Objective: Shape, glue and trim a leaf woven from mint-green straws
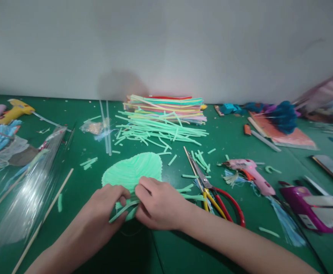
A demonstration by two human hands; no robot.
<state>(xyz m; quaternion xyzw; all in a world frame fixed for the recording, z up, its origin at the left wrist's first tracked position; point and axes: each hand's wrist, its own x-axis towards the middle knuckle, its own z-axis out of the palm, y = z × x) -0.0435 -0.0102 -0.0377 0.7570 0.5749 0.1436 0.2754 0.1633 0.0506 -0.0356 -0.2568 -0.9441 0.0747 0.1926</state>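
Note:
A leaf-shaped piece built of mint-green pipe cleaners (pixel 137 169) lies on the green table in front of me. At its near edge, my left hand (pixel 109 205) is closed, thumb and fingers pinching a loose green pipe cleaner (pixel 126 210). My right hand (pixel 160 203) is closed beside it, knuckles over the leaf's lower edge, fingers on the same cluster of strips. Its fingertips are partly hidden, as is where the strips meet the leaf. Scissors with red handles (pixel 223 205) and yellow-handled pliers (pixel 210 201) lie right of my right forearm.
A pile of green pipe cleaners (pixel 160 127) lies behind the leaf, with a multicoloured bundle (pixel 166 104) against the wall. A pink glue gun (pixel 252 175) and a magenta tool (pixel 309 209) are at right. A yellow glue gun (pixel 16 110) and clear plastic sleeves (pixel 32 190) are at left.

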